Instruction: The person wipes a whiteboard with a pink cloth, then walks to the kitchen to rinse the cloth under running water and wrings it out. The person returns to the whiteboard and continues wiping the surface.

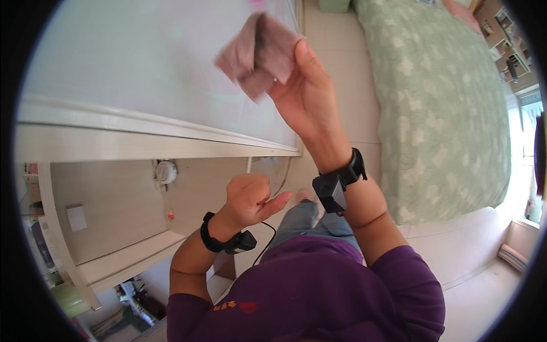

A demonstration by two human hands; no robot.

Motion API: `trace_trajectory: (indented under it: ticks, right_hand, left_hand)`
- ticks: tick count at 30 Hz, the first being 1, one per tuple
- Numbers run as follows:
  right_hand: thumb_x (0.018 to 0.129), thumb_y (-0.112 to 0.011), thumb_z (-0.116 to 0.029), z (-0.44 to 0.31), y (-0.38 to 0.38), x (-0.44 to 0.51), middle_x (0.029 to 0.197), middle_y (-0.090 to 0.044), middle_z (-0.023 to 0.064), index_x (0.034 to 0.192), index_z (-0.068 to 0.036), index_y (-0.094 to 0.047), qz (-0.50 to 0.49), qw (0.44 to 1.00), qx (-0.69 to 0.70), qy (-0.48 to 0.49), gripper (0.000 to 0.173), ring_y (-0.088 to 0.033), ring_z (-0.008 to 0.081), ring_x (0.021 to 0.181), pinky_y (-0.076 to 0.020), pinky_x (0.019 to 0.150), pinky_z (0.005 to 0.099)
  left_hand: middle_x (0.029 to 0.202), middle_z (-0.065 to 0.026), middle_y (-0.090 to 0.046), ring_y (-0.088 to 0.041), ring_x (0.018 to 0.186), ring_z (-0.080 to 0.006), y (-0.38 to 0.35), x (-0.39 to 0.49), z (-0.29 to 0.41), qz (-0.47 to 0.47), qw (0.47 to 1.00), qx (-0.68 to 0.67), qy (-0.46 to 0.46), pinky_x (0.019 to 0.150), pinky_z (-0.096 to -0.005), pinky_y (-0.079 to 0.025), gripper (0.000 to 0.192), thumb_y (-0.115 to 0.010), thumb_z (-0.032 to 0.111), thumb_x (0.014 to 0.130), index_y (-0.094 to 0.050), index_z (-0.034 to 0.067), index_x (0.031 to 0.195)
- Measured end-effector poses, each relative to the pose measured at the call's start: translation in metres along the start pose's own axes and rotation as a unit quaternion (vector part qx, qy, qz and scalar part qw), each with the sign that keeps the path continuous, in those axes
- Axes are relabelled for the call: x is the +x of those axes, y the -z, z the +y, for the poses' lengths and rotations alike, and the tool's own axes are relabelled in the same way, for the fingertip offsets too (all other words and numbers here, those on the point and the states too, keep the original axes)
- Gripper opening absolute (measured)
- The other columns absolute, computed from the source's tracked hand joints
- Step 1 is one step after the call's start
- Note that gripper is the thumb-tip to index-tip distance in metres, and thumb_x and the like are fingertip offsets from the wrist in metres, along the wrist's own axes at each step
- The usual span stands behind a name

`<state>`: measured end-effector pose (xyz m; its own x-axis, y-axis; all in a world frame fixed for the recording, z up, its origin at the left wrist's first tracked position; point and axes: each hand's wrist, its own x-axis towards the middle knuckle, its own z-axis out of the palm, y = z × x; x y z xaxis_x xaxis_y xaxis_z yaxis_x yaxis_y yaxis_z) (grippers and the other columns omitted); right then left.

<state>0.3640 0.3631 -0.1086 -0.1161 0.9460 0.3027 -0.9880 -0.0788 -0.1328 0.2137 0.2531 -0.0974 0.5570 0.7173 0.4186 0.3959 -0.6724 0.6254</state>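
Observation:
A folded pinkish-grey cloth (277, 51), slightly blurred, is pinched between the thumb and fingers of my right hand (307, 85). That hand is raised in front of a large pale sliding door panel (128, 64); whether the cloth touches the panel I cannot tell. Lower and to the left, my left hand (252, 196) holds nothing that I can see, its fingers curled in and its thumb stretched out to the right. Each wrist wears a black strap with a small black device, the right one (331, 192) and the left one (239, 242).
A bed with a green patterned cover (444, 111) stands on the right. Below the door's frame (128, 143), an open shelf unit (128, 252) holds a round white object (166, 172). A black cable (267, 239) hangs near my left wrist. Pale tiled floor (342, 98) runs beside the bed.

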Motion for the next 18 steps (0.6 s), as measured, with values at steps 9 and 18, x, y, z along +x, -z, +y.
trace_trajectory:
  ticks: [9, 18]
  right_hand:
    - [0.093, -0.024, -0.023, 0.033, -0.035, -0.009, 0.123, -0.044, 0.0139, 0.12, -0.002, -0.041, 0.144, 0.986, 0.079, 0.023, 0.039, -0.042, 0.0292, 0.116, -0.037, 0.096, 0.0461]
    - [0.089, -0.034, -0.009, 0.056, -0.023, -0.039, 0.108, -0.051, 0.0113, 0.114, -0.004, -0.044, 0.27, 0.96, 0.071, 0.028, 0.028, -0.055, 0.0236, 0.096, -0.0496, 0.083, 0.0376]
  left_hand:
    - [0.047, -0.0076, -0.026, -0.025, 0.041, -0.0194, -0.007, -0.022, 0.001, -0.012, 0.981, -0.191, 0.018, 0.039, -0.0315, -0.022, 0.046, -0.067, 0.023, 0.077, -0.033, 0.004, 0.053]
    - [0.047, -0.0006, -0.028, -0.024, 0.044, -0.0102, -0.002, -0.031, -0.006, 0.013, 0.928, -0.322, 0.186, 0.039, -0.0257, -0.019, 0.04, -0.055, 0.022, 0.086, -0.034, 0.005, 0.056]
